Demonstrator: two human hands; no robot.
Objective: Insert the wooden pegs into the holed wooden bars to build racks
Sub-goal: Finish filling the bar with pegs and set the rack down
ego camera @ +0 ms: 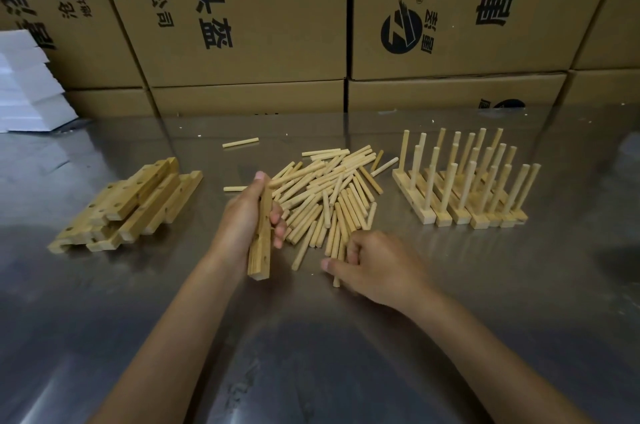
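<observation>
Left hand (247,215) grips a holed bar (261,243), fingers curled round its upper half, thumb up at the top end. The bar stands nearly upright, tilted a bit, its lower end just above or on the table (311,354) (can't tell which). Holes show along its side; no pegs in it.

Right hand (377,267) lies at the near edge of the peg pile (329,191), fingers curled over the ends of a few pegs, thumb pointing left. It pinches or gathers at least one peg (336,280) whose end sticks out below the thumb; how many it holds is hidden by the fingers.

The pile sits mid-table, loose pegs lying criss-cross, w/ a couple of strays apart from it at the far left side.

Left of the pile, well apart: a stack of bars (135,205), flat, holes up, laid in rough layers.

Right of the pile: finished racks (467,188) side by side, touching, each a bar w/ pegs standing upright.

Behind the table: cardboard boxes (242,25) w/ printed text, stacked. Far left, a pile of white foam sheets (27,84).
</observation>
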